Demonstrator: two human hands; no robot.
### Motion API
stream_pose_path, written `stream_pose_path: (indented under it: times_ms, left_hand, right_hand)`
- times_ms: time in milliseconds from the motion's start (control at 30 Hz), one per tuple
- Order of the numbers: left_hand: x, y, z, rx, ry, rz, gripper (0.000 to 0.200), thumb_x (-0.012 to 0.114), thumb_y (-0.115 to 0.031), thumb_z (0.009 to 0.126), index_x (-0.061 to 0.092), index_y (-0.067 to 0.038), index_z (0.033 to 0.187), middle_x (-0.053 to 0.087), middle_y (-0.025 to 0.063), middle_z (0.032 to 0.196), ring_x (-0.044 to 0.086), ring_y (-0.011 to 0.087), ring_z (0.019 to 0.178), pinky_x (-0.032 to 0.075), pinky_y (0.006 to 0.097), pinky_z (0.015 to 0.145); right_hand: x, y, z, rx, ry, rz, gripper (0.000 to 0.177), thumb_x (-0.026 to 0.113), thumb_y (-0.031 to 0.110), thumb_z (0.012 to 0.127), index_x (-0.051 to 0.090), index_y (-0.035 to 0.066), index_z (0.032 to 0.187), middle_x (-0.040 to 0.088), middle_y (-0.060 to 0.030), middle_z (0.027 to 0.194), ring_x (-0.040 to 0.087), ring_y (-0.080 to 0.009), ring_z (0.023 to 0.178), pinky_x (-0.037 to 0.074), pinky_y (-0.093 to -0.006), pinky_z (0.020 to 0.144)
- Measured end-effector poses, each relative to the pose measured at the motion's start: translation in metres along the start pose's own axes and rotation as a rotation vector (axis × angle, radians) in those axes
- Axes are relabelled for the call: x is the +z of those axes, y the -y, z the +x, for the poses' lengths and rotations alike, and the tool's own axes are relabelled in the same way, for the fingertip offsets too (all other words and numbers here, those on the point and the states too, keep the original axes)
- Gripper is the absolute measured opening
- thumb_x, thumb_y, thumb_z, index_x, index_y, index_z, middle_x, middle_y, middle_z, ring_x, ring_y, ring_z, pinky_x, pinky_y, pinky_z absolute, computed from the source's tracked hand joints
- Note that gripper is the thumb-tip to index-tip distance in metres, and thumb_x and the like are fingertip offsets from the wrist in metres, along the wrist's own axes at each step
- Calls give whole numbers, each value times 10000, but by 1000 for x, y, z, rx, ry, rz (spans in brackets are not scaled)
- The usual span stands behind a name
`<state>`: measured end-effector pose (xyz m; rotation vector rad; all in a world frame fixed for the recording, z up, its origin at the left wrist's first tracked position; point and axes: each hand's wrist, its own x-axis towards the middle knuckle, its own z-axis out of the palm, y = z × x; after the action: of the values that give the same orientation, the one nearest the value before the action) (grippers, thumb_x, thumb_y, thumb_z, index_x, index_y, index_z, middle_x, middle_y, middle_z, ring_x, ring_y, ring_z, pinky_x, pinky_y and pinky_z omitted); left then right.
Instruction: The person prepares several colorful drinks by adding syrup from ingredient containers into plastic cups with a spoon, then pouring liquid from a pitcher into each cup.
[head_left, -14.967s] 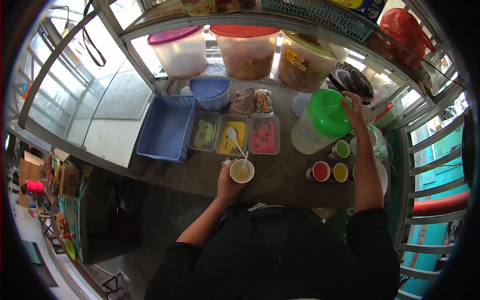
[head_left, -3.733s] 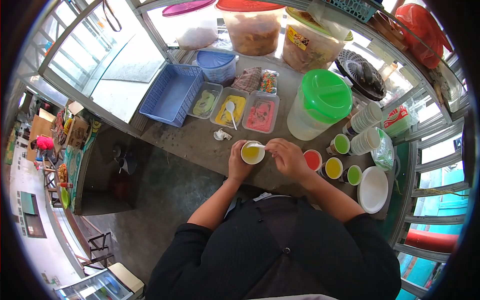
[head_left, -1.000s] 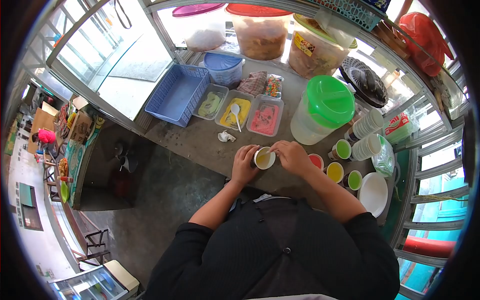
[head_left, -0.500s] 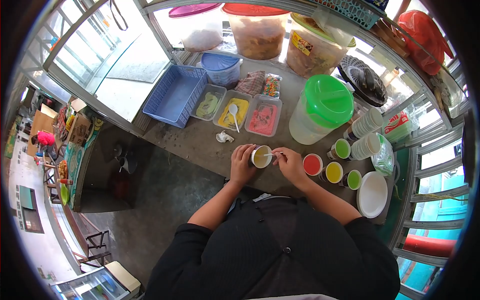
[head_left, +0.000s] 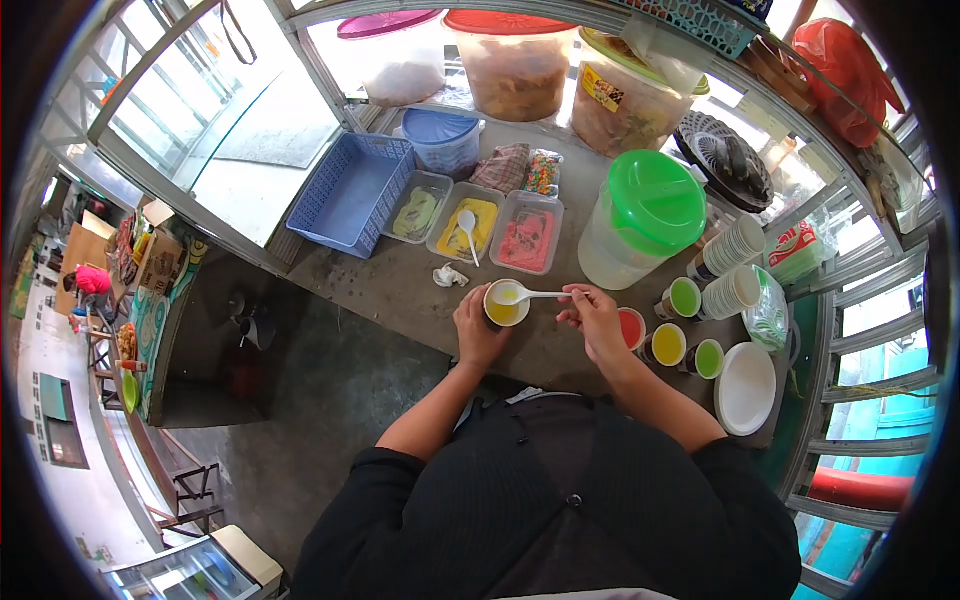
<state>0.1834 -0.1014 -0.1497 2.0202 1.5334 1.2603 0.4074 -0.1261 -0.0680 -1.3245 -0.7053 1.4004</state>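
Note:
A paper cup of yellow liquid [head_left: 500, 313] stands near the counter's front edge, with my left hand [head_left: 478, 332] closed around its left side. My right hand [head_left: 595, 318] pinches the handle of a white plastic spoon [head_left: 540, 295]. The spoon's bowl is over the cup's mouth, with a little yellow in it. To the right of my right hand are cups of red [head_left: 629, 327], yellow [head_left: 667, 344] and green liquid [head_left: 709, 359]. Beyond the left hand are tubs of green [head_left: 414, 214], yellow [head_left: 483, 215] and pink paste [head_left: 525, 235]; another white spoon [head_left: 467, 225] rests in the yellow one.
A green-lidded pitcher [head_left: 655, 205] stands beyond my right hand. Stacked paper cups [head_left: 735, 292], another green cup [head_left: 684, 297] and a white plate [head_left: 747, 388] sit at right. A blue basket [head_left: 350, 190] and crumpled tissue [head_left: 449, 276] lie leftward. Large lidded tubs [head_left: 515, 70] line the back.
The spoon has come up out of the cup and now lies level over its mouth. My right hand has moved slightly right; the cup and left hand have shifted slightly left.

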Motion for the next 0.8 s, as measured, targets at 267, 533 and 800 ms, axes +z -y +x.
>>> stream_pose_path:
  times_ms: [267,533,800]
  left_hand:
    - [-1,-1,1,-29,-1,-42,753,841,-203,684,496,-81,1342,589,139,1310,539,363,1252,397,477,1057]
    - [-4,-11,5,-74,-31,-152,677,845,-132,704,498,-68,1281,598,155,1243,589,392,1160,495,454,972]
    - [-4,-7,-1,39,61,-125,795,923,-265,683,490,-37,1309,617,165,1224,634,362,1130,525,442,932]
  right_hand:
    - [15,45,-20,-584,45,-382,139,564,83,1034,656,6,1102,694,-95,943,677,-153,694,512,-271,651]
    - [28,79,-49,-1066,114,-616,140,610,0,940,670,51,1056,690,-95,938,678,-229,770,525,-340,682]
    - [23,53,-29,-818,243,-933,172,665,77,901,688,105,1070,716,-85,918,690,-295,782,546,-400,716]
